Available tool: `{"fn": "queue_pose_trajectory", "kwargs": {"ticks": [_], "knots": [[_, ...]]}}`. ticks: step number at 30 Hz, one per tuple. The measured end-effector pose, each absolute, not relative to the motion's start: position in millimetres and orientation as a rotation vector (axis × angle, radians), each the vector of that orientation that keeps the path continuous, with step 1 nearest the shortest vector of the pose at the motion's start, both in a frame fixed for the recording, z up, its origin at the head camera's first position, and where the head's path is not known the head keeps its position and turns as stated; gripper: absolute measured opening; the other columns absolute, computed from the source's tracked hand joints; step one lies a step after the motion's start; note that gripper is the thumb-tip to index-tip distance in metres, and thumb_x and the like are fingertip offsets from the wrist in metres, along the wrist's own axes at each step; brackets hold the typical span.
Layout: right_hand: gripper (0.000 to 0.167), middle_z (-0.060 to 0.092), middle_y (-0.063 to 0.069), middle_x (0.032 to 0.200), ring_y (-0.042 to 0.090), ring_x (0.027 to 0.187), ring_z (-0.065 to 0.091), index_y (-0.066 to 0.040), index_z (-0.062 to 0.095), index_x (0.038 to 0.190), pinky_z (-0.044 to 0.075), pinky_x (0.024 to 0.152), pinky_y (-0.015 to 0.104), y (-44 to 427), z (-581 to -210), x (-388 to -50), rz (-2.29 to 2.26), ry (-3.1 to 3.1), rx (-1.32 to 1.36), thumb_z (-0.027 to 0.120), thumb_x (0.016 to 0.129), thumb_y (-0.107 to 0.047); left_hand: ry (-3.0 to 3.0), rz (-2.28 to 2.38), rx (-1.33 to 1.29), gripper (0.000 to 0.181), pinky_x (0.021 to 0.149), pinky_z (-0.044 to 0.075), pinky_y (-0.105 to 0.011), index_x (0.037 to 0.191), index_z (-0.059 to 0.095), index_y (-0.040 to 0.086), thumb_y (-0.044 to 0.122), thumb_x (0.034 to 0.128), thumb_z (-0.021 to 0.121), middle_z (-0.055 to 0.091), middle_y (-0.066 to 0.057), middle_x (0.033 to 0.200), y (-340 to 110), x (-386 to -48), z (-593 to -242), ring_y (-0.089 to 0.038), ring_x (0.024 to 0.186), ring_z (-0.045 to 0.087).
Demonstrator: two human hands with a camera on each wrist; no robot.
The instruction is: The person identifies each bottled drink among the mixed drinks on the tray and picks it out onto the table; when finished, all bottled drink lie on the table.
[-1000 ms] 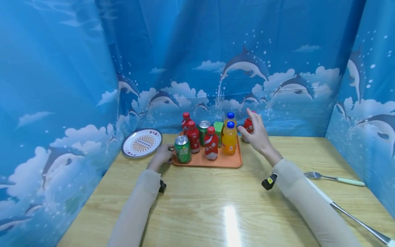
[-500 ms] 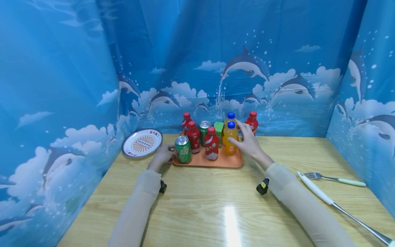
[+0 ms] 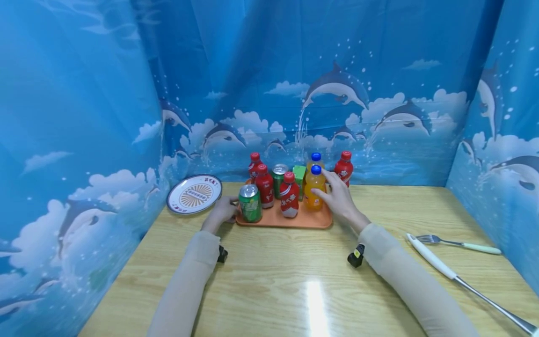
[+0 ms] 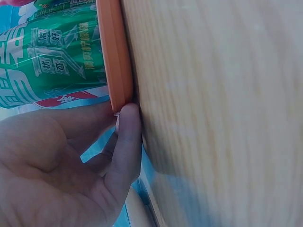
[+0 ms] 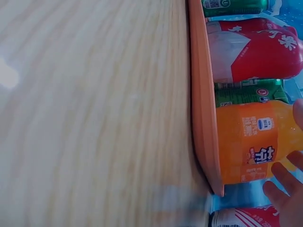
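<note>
An orange tray (image 3: 275, 220) on the table bears drink cans, red bottles, a green carton and two orange soda bottles with blue caps. At the tray's left end my left hand (image 3: 222, 211) pinches its corner, beside a green soda can (image 3: 250, 206). The left wrist view shows the fingertips (image 4: 129, 118) on the tray's rim. My right hand (image 3: 341, 199) is round the front orange soda bottle (image 3: 313, 193), which stands upright on the tray. In the right wrist view, the thumb is at one side of this bottle and the fingers (image 5: 284, 177) at the other.
A red bottle (image 3: 344, 167) stands off the tray, behind my right hand. A patterned plate (image 3: 194, 194) leans at the back left. A fork (image 3: 455, 243) and a long white-handled utensil (image 3: 438, 262) lie on the right. Blue dolphin-print cloth walls surround the table.
My right hand has come down and left from near the red bottle off the tray to the front orange soda bottle. The left hand has stayed at the tray's corner.
</note>
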State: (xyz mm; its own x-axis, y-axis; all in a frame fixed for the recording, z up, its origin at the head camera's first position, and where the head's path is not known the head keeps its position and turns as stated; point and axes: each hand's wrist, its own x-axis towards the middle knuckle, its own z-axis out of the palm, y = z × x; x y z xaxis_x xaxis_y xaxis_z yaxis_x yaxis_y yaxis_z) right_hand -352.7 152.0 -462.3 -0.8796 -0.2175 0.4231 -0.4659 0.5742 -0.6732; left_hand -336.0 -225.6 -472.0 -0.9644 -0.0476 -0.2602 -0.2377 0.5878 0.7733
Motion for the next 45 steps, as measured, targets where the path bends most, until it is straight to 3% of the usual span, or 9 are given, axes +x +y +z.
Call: {"fn": "queue_pose_trajectory", "kwargs": {"ticks": [7,15,25,30,38,45], "knots": [[0.068,0.060,0.015,0.149,0.037,0.128,0.064,-0.018,0.048,0.158,0.059,0.107,0.058,153,-462,-353,1.443,-2.450,0.507,0.076,0.098,-0.026,2.595,1.300,-0.238,0.063,0.066,0.065,-0.026,0.155,0.053,0.011,-0.004,0.0941,0.063,0.064,-0.026,0.137,-223,-335,-470,-0.020,0.089,0.069],[0.068,0.062,0.014,0.148,0.038,0.130,0.063,-0.022,0.049,0.158,0.062,0.102,0.056,155,-460,-353,1.504,-2.480,0.457,0.077,0.097,-0.028,2.572,1.319,-0.250,0.065,0.062,0.062,-0.023,0.156,0.051,0.011,-0.005,0.0939,0.062,0.066,-0.025,0.132,-223,-335,-468,-0.017,0.078,0.066],[0.067,0.060,0.017,0.148,0.040,0.131,0.059,-0.016,0.049,0.157,0.053,0.114,0.059,155,-444,-345,1.577,-2.463,0.471,0.077,0.097,-0.023,2.572,1.339,-0.225,0.067,0.060,0.062,-0.023,0.156,0.051,0.011,-0.007,0.0927,0.063,0.064,-0.023,0.123,-224,-334,-467,-0.016,0.078,0.064],[0.067,0.062,0.018,0.145,0.041,0.128,0.062,-0.016,0.049,0.158,0.055,0.111,0.060,154,-434,-342,1.583,-2.465,0.518,0.077,0.098,-0.024,2.551,1.372,-0.228,0.067,0.060,0.062,-0.022,0.156,0.051,0.011,-0.007,0.0930,0.063,0.062,-0.020,0.117,-225,-335,-467,-0.016,0.078,0.063],[0.067,0.058,0.018,0.153,0.041,0.135,0.059,-0.017,0.047,0.159,0.054,0.114,0.059,157,-420,-336,1.721,-2.456,0.540,0.076,0.098,-0.019,2.582,1.330,-0.242,0.067,0.060,0.064,-0.024,0.156,0.050,0.010,-0.007,0.0933,0.064,0.061,-0.028,0.136,-225,-338,-470,-0.016,0.077,0.065],[0.068,0.051,0.015,0.161,0.039,0.144,0.050,-0.017,0.047,0.159,0.046,0.121,0.061,165,-407,-333,1.879,-2.465,0.521,0.076,0.098,-0.021,2.563,1.335,-0.245,0.067,0.059,0.063,-0.023,0.157,0.050,0.010,-0.007,0.0929,0.063,0.062,-0.025,0.130,-226,-339,-471,-0.016,0.077,0.064]]}}
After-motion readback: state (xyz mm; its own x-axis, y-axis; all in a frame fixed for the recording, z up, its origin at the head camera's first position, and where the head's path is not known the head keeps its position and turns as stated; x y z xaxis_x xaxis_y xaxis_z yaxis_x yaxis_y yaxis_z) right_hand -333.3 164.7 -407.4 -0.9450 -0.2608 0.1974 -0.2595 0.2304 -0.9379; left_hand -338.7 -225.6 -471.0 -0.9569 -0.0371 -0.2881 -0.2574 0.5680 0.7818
